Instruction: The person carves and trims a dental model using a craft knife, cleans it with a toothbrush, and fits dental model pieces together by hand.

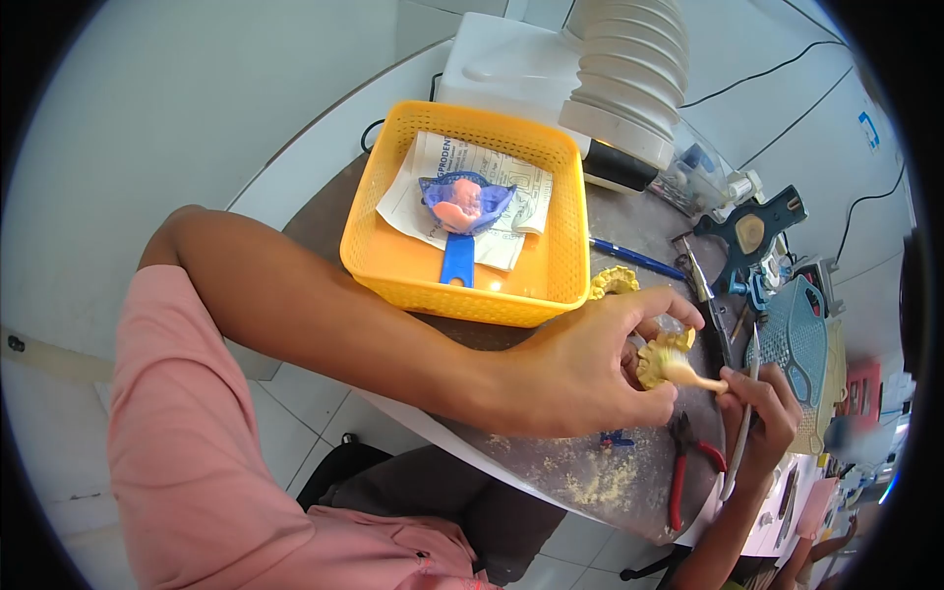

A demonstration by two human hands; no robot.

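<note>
My left hand [590, 364] is closed around a yellow plaster dental cast [649, 366], gripping it between thumb and fingers. In my right hand [767, 408] is a small brush [700, 378] with a pale wooden handle, pinched between thumb and fingers. Its light bristles touch the cast and look blurred. A long thin grey piece [739, 442] runs along my right hand; whether it is held I cannot tell. Just beyond my left hand lies another yellow dental cast [614, 282], partly hidden by that hand.
A yellow basket [462, 307] holds printed paper and a blue impression tray [458, 258] with pink and purple material. Red-handled pliers [678, 477] lie near yellow dust [600, 484]. A ribbed hose [629, 59], blue articulator-like device [752, 231] and light-blue basket [787, 339] stand behind.
</note>
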